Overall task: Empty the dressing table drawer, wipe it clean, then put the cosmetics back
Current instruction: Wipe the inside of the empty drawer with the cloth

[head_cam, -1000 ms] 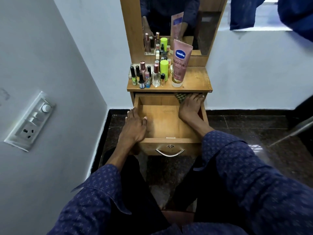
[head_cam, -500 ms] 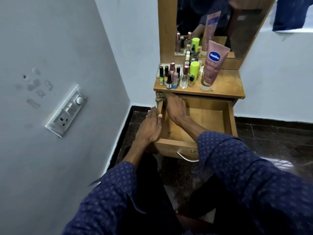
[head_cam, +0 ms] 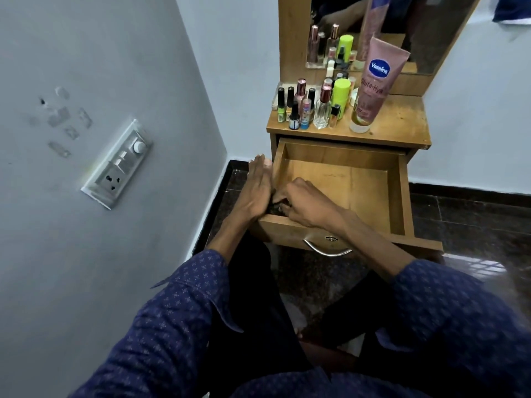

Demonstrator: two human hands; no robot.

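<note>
The wooden drawer (head_cam: 344,179) stands pulled out of the dressing table, with only bare wood showing inside. My right hand (head_cam: 307,203) is in its near left corner, fingers curled round a dark cloth (head_cam: 277,206) that is mostly hidden. My left hand (head_cam: 257,191) lies flat against the outside of the drawer's left wall, fingers straight. On the tabletop (head_cam: 402,124) stand several small cosmetic bottles (head_cam: 310,106) and a tall pink Vaseline tube (head_cam: 373,87).
A grey wall with a switch and socket plate (head_cam: 117,165) runs close along the left. The mirror (head_cam: 388,30) rises behind the tabletop. Dark tiled floor (head_cam: 474,225) lies around the table. My knees sit just below the drawer's metal handle (head_cam: 327,248).
My right hand has swept with the cloth from the drawer's back right to its back left, then down to the near left corner. The left hand stayed on the left wall. The view shifted left.
</note>
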